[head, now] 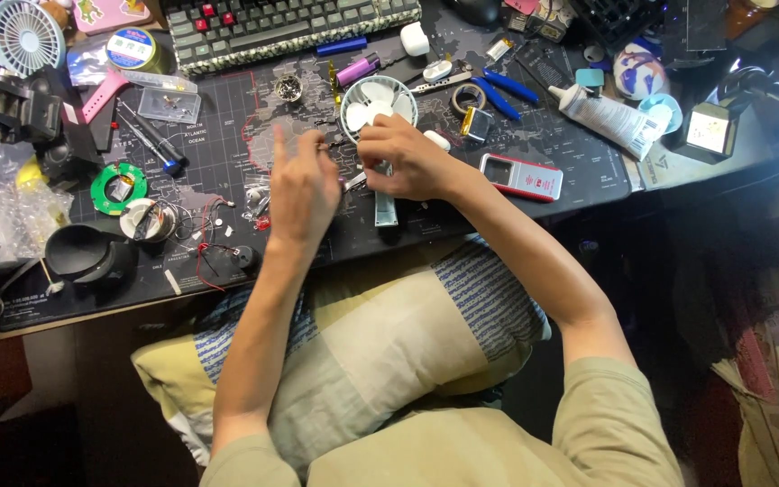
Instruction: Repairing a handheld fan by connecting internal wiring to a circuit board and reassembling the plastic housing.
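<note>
Gripping the small white plastic handheld fan [378,106] near its head, the right hand [405,160] had its fingers curled around the neck, pinning it on the dark map-printed worktop [227,108] below a green keyboard [290,27]. The left hand [301,188] hovered just beside it, fingers loosely spread, holding nothing visible. The fan looked light and brittle, its thin blades fragile; the handle seemed the safest hold.
</note>
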